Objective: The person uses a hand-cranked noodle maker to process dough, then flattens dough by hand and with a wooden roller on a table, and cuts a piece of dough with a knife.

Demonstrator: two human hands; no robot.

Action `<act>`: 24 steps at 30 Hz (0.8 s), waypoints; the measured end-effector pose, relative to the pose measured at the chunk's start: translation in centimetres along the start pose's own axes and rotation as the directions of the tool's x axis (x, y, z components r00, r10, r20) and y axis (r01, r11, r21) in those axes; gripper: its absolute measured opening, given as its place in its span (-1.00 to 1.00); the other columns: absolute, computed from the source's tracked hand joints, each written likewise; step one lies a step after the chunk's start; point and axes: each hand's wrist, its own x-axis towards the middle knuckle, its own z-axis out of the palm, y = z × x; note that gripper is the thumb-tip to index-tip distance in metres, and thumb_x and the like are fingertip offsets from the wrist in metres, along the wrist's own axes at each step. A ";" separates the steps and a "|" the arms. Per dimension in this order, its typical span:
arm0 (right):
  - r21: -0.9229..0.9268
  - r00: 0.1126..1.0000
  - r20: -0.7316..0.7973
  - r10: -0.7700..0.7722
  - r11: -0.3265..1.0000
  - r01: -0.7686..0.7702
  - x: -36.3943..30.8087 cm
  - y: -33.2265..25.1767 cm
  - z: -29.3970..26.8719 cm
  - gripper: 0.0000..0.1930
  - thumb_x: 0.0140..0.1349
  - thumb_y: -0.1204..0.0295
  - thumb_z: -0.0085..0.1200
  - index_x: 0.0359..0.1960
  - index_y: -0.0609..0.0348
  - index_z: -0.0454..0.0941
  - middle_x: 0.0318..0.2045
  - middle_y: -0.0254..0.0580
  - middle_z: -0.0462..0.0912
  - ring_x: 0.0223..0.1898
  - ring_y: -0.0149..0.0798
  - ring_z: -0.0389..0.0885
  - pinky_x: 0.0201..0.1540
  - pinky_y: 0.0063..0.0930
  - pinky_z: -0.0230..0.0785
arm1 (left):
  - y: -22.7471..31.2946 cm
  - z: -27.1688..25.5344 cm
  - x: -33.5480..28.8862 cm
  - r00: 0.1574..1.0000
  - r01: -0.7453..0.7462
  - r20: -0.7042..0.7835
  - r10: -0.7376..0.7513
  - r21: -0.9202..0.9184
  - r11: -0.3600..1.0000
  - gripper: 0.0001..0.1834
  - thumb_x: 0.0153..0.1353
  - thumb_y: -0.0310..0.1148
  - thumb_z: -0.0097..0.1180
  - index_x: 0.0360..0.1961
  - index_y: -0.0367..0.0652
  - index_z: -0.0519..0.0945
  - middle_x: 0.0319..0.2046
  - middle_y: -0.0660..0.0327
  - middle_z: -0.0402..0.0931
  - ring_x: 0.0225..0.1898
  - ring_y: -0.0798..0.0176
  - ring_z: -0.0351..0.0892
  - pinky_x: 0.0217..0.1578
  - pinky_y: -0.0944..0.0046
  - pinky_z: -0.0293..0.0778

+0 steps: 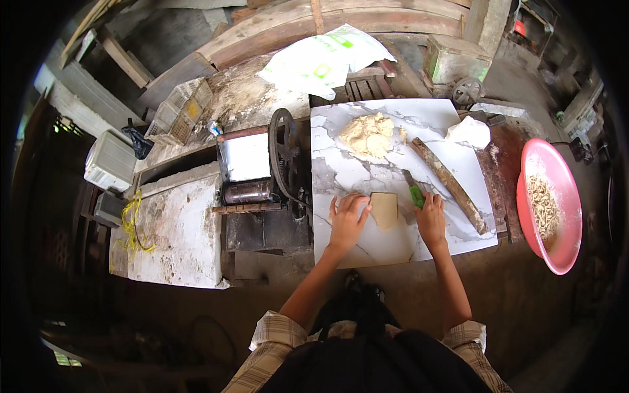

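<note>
A flat, pale rectangular sheet of dough lies on the marble-patterned board between my hands. My left hand is at its left edge, fingers spread and curved, fingertips at or just touching the dough. To the right of the sheet, my right hand is closed round the green handle of a knife, whose dark blade points away from me. Farther back on the board rests a crumbly lump of yellowish dough. A long wooden rolling stick lies slanted beyond the knife.
Left of the board stands a hand-wheel dough roller machine. A pink basin at right holds small pale pieces. A white bag sits at the board's far right corner, and a larger white sack lies behind. Plastic crates stand back left.
</note>
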 end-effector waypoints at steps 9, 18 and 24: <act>0.149 0.966 0.080 -0.248 0.961 0.234 -3.6 -3.4 0.1 -0.31 0.14 0.59 -0.18 0.36 0.10 -0.02 -0.44 0.26 0.56 -0.45 0.24 0.58 -0.36 0.05 0.45 | -0.5 1.4 -1.7 0.977 -0.212 0.074 0.202 0.171 0.962 -0.45 0.29 -0.22 -0.04 0.24 -0.27 0.27 0.26 0.12 0.21 0.32 0.03 0.10 0.30 -0.13 -0.07; -0.076 0.978 0.191 -0.079 0.993 0.095 -6.5 -10.5 -0.2 -0.24 0.09 0.59 -0.10 0.38 0.12 -0.07 -0.39 0.21 0.54 -0.45 0.14 0.62 -0.41 -0.08 0.50 | -1.8 0.5 -0.2 0.945 -0.309 0.133 0.300 0.053 0.950 -0.55 0.28 -0.31 -0.04 0.18 -0.24 0.35 0.25 0.09 0.23 0.31 0.04 0.12 0.28 -0.05 0.05; -0.126 0.983 0.182 0.031 0.992 -0.008 -6.4 -12.7 0.9 -0.25 0.08 0.60 -0.09 0.37 0.17 -0.06 -0.38 0.20 0.53 -0.45 0.13 0.63 -0.42 -0.11 0.51 | -2.2 -0.9 0.4 0.925 -0.358 0.141 0.353 0.010 0.934 -0.55 0.26 -0.32 0.00 0.16 -0.23 0.37 0.22 0.11 0.26 0.27 0.05 0.18 0.25 -0.01 0.10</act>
